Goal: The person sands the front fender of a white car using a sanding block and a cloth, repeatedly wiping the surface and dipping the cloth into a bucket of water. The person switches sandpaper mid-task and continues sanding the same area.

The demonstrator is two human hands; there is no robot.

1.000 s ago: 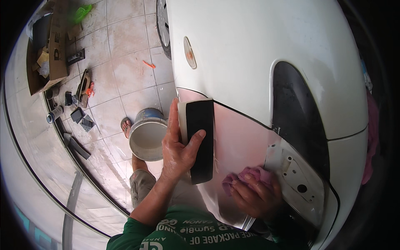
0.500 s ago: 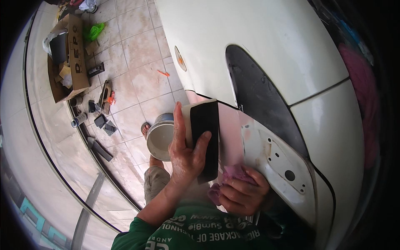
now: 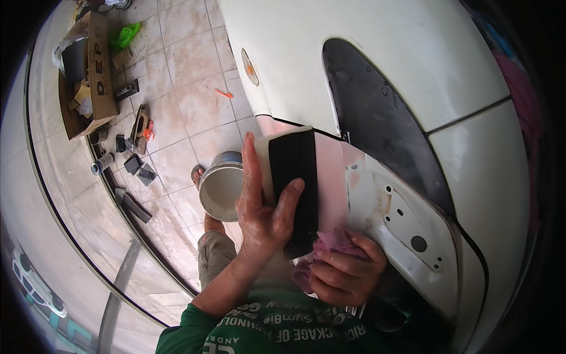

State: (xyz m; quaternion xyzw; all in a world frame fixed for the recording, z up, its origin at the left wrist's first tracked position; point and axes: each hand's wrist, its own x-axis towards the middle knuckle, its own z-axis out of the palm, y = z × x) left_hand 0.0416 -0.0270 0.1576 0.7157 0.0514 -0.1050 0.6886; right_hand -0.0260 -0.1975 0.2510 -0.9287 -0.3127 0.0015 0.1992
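Note:
My left hand grips a long, black-faced piece with a cream side. Its thumb presses on the black face and its fingers reach up along the cream side. I cannot tell whether this piece is loose or part of the car. Right beside it lies a pink-coated strip of the white car body. My right hand, below and to the right, is closed round a crumpled pink cloth, near the lower end of the black face. The bare panel with holes sits right of the cloth.
A pale bucket stands on the tiled floor, left of my left hand, close to a foot. Farther left are an open cardboard box, a spray can and several dark scraps. A dark window is set into the car.
The view has shifted slightly, so the car and floor sit a little differently. Both hands keep nearly the same place and hold on the black-faced piece and the pink cloth.

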